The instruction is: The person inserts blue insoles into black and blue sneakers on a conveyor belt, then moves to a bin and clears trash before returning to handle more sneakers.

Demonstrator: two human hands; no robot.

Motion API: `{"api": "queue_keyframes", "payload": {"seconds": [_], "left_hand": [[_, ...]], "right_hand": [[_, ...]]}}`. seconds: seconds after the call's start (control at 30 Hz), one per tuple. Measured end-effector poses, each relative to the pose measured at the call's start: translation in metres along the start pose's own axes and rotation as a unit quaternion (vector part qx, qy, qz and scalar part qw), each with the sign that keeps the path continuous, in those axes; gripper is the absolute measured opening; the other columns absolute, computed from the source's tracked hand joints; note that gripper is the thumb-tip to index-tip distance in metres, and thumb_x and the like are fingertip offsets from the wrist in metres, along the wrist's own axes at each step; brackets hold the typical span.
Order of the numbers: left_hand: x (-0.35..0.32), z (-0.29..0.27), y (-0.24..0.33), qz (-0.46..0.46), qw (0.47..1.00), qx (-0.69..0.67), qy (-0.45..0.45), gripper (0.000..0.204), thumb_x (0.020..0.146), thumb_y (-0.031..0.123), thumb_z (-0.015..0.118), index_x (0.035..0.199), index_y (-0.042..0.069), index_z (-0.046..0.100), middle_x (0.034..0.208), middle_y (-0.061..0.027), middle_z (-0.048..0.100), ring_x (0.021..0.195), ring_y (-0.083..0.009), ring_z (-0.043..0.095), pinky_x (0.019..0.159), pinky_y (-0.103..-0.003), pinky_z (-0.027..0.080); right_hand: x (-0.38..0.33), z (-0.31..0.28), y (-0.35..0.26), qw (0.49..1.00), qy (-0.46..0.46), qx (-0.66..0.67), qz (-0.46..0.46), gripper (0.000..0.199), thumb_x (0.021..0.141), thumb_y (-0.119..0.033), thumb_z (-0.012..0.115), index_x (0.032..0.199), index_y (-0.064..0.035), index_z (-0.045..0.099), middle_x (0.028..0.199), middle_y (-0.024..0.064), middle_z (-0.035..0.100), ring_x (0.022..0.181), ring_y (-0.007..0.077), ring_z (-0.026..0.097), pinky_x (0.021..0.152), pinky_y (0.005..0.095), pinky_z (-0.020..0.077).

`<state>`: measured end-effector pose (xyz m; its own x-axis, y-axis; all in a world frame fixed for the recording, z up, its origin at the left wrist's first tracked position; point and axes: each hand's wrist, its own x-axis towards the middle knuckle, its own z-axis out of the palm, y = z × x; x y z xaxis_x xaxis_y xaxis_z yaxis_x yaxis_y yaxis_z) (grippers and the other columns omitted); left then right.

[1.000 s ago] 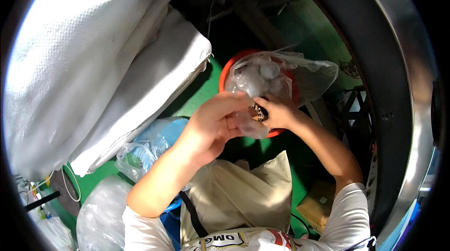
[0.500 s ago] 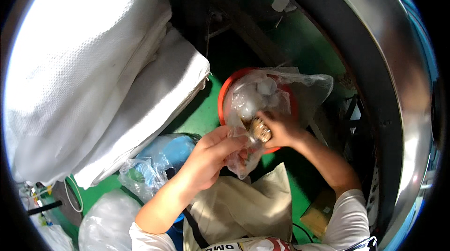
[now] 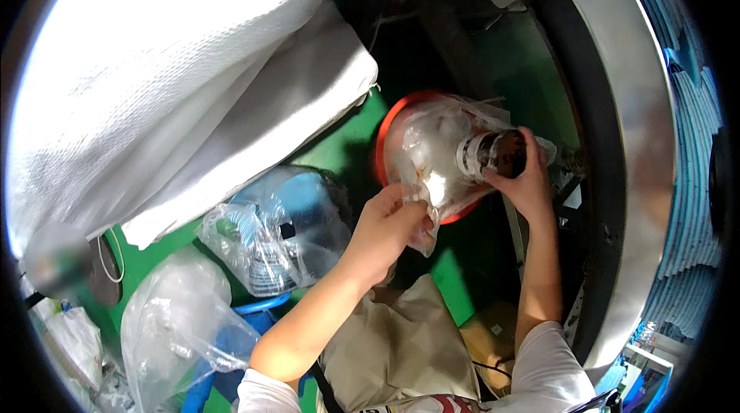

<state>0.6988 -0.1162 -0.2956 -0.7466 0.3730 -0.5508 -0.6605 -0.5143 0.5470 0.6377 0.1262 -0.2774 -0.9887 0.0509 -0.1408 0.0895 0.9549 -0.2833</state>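
Dark cylinder [image 3: 499, 154], blurry, right grip [image 3: 531, 188] clasping it, left grip [image 3: 388, 233] pinching clear bag [image 3: 418, 145], red bucket [image 3: 382, 143] partly hidden.

I note two white woven sacks [image 3: 254, 112] filling the upper left, over green floor [image 3: 455, 278]. Below them I log light-blue items [image 3: 304, 193] inside a clear bag [image 3: 324, 236]; near it, another clear plastic bag [image 3: 173, 313], puffed out. On my right: a shiny metal edge [image 3: 632, 105], ribbed light-blue stacks [image 3: 694, 174] beyond, a brown box [image 3: 493, 332] lower.
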Motion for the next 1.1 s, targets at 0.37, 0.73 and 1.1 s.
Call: {"api": "queue_keyframes", "payload": {"seconds": [0.37,0.73,1.1], "left_hand": [[-0.034,0.001,-0.045,-0.009,0.979,0.081,0.189,0.058,0.071,0.009,0.061,0.122,0.001,0.035,0.104,-0.0130,0.052,0.097,-0.0213,0.050,0.088,-0.033,0.036],[-0.243,0.047,-0.024,-0.132,0.934,0.229,0.240,0.121,0.054,0.054,0.074,0.136,0.003,0.002,0.139,-0.0219,0.009,0.130,-0.0301,0.012,0.102,-0.040,0.021],[-0.306,0.179,0.016,0.045,0.983,0.176,-0.032,0.069,0.062,0.009,0.075,0.117,0.004,0.033,0.109,-0.0117,0.048,0.098,-0.0222,0.051,0.083,-0.035,0.044]], "right_hand": [[-0.078,0.030,-0.006,0.972,0.162,0.104,0.134,0.094,0.053,-0.036,0.077,0.126,-0.0017,0.029,0.121,0.0256,0.037,0.110,0.0410,0.038,0.092,0.0465,0.0329],[-0.310,-0.032,-0.120,0.603,0.040,0.574,0.553,0.078,0.067,-0.046,0.066,0.124,-0.0052,0.031,0.115,0.0109,0.044,0.105,0.0212,0.045,0.087,0.0385,0.0378],[-0.379,-0.212,-0.096,0.743,-0.268,0.560,0.251,0.082,0.078,-0.045,0.059,0.132,0.0028,0.020,0.108,0.0125,0.053,0.097,0.0177,0.052,0.084,0.0314,0.0412]]}}
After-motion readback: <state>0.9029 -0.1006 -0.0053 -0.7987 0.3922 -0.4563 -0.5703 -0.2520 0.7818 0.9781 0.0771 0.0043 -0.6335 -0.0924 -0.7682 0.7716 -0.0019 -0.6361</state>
